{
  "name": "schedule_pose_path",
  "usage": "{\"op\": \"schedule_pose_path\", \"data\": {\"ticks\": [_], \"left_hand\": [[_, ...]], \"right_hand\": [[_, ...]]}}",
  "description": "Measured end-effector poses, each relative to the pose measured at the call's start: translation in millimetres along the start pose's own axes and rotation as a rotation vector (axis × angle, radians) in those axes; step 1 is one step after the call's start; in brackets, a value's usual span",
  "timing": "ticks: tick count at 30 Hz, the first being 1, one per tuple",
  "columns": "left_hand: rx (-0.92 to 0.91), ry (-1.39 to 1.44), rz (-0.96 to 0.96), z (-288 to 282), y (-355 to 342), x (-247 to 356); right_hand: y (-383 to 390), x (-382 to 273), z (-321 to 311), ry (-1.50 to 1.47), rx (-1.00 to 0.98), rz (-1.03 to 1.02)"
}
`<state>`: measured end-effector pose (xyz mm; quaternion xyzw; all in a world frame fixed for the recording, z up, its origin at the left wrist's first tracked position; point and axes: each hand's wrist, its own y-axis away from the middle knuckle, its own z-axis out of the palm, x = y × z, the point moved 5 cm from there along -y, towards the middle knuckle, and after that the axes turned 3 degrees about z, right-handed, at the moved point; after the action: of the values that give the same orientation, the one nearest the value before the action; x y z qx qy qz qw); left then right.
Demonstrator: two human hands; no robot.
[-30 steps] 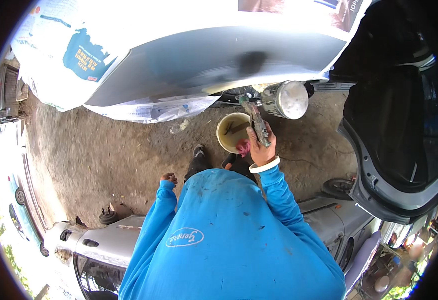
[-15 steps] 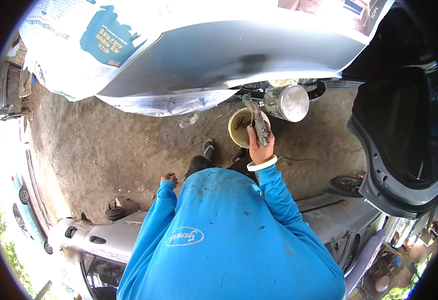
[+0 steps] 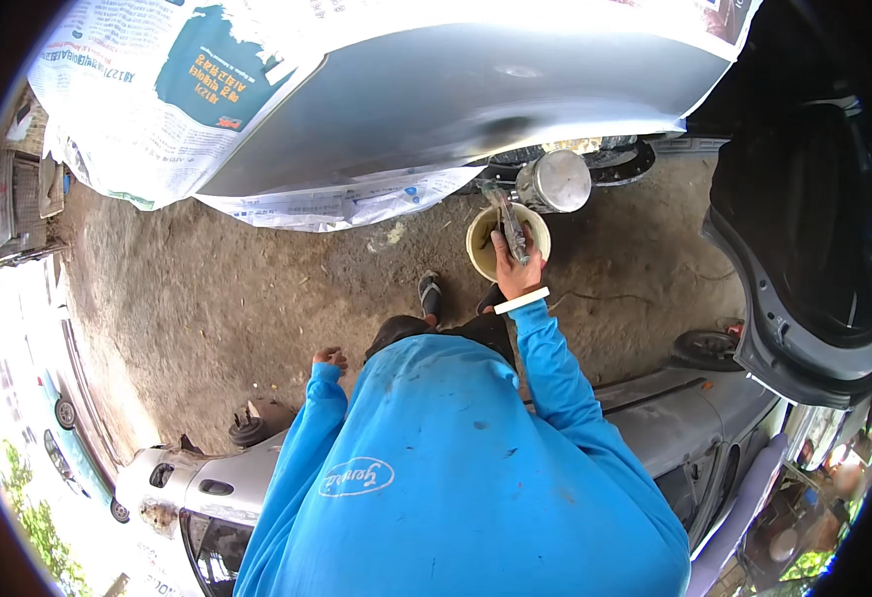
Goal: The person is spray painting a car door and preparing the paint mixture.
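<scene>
- Since the earlier frame, the spray gun (image 3: 512,227) is sitting a little higher in the view, with the grey car panel (image 3: 476,95) filling more of the top.
- Right hand (image 3: 516,271) is wrapping its fingers closed around the spray gun's handle, gripping it firmly, with a white band (image 3: 522,300) at the wrist.
- Spray gun is pointing up and away from the person, its round metal cup (image 3: 553,181) standing just beside the panel's lower edge.
- Directly under the gun, a cream-coloured bucket (image 3: 483,242) is standing on the dirt ground (image 3: 257,298), partly hidden by the hand.
- Left hand (image 3: 330,356) is hanging loose at the person's side with fingers lightly curled, holding nothing and touching nothing, well apart from the gun.
- Blue long sleeves and a blue shirt (image 3: 456,478) are covering the person's arms and body across the lower middle of the view.
- Newspaper masking (image 3: 187,90) is covering the car body above and left of the bare grey panel, with more sheets along the panel's lower edge.
- A sandalled foot (image 3: 430,295) is showing on the ground just left of the bucket.
- An open car door (image 3: 804,298) is hanging at the right.
</scene>
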<state>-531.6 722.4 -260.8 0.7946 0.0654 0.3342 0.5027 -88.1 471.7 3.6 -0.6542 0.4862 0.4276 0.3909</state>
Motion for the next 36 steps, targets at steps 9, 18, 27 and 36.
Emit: {"op": "schedule_pose_path", "data": {"ticks": [9, 18, 27, 36], "left_hand": [[0.04, -0.027, -0.023, -1.4, 15.6, 9.5], [0.029, -0.005, -0.007, -2.3, 21.0, 21.2], [0.025, -0.057, -0.003, -0.1, 17.8, 20.1], [0.025, 0.004, 0.048, 6.0, 19.5, 36.5]], "right_hand": [[7.7, 23.3, 5.6, 0.041, -0.045, 0.007], [-6.0, 36.6, -16.3, 0.037, 0.131, -0.033], [-4.4, 40.4, -24.1, -0.024, 0.025, -0.052], [-48.3, 57.5, -87.7, -0.12, 0.195, 0.006]]}}
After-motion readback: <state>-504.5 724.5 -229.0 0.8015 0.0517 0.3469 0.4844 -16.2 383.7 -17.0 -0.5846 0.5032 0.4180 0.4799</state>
